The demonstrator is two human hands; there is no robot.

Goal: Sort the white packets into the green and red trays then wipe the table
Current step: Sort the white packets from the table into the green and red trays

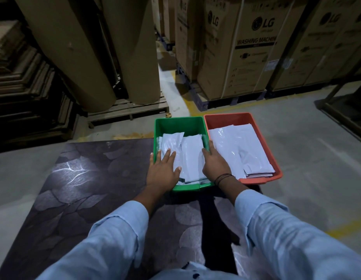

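A green tray (178,123) and a red tray (230,118) stand side by side at the table's far right corner. Both hold white packets: a pile in the green tray (190,156) and larger flat ones in the red tray (242,144). My left hand (162,168) lies flat over the green tray's left rim, its fingers spread on the packets. Over the wall between the two trays rests my right hand (215,162), fingers curled on the green tray's right side. Neither hand visibly lifts a packet.
The dark leaf-patterned table (80,188) stretches left of the trays. Beyond it are tall brown paper rolls (78,47) on a pallet, stacked cardboard sheets at left, and LG washing machine boxes (246,47) at back right. Concrete floor surrounds the table.
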